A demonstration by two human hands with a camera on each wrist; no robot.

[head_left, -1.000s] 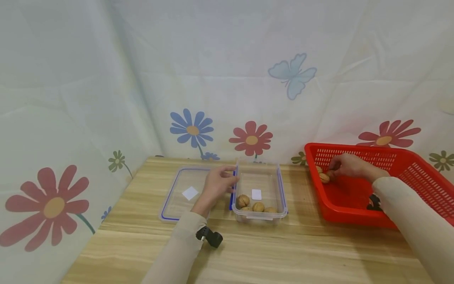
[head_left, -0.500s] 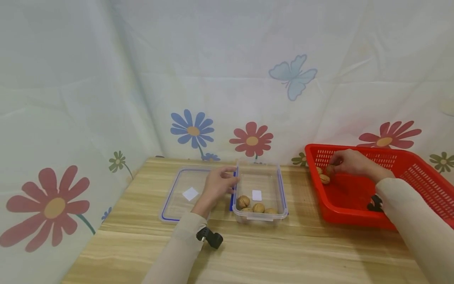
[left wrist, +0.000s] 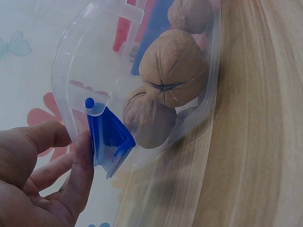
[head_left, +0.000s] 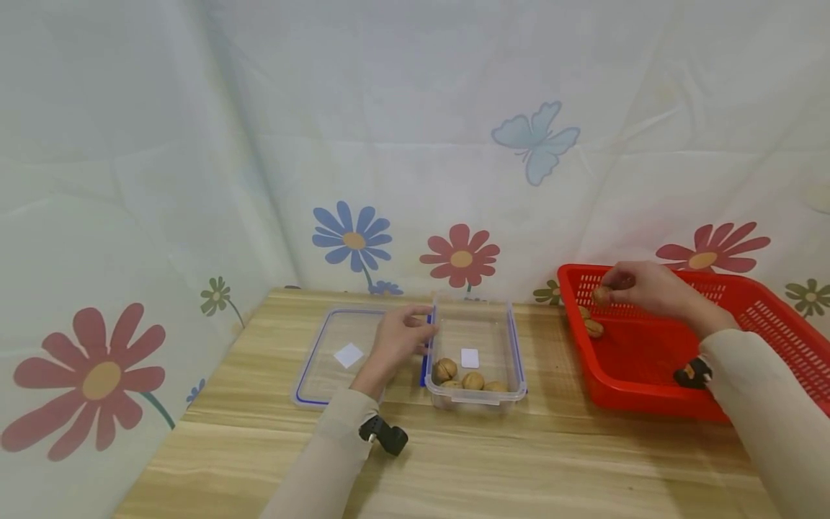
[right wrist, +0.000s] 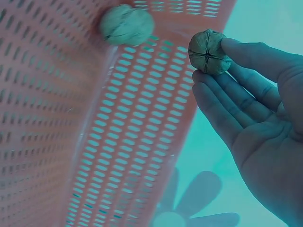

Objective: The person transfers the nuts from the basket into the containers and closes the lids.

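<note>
My right hand (head_left: 648,288) pinches a walnut (head_left: 601,296) between thumb and fingertips, raised inside the left end of the red basket (head_left: 655,400). In the right wrist view the held walnut (right wrist: 207,52) shows its seam end beside the thumb. Two walnuts (head_left: 593,328) lie below it, against the basket's left wall. My left hand (head_left: 400,337) holds the left side of a clear plastic container (head_left: 476,395), its fingertips at the rim and the hanging blue latch (left wrist: 109,139). Several walnuts (head_left: 446,369) sit at the container's near end.
A clear lid (head_left: 324,360) with a blue seal lies on the wooden table (head_left: 454,468), left of the container and partly under the left arm. Behind the table hangs a flowered cloth (head_left: 402,158). The basket's raised rim borders the right hand.
My right hand has lifted the walnut from beside the other walnuts, up toward the basket's rim. The left hand and the container have stayed in place.
</note>
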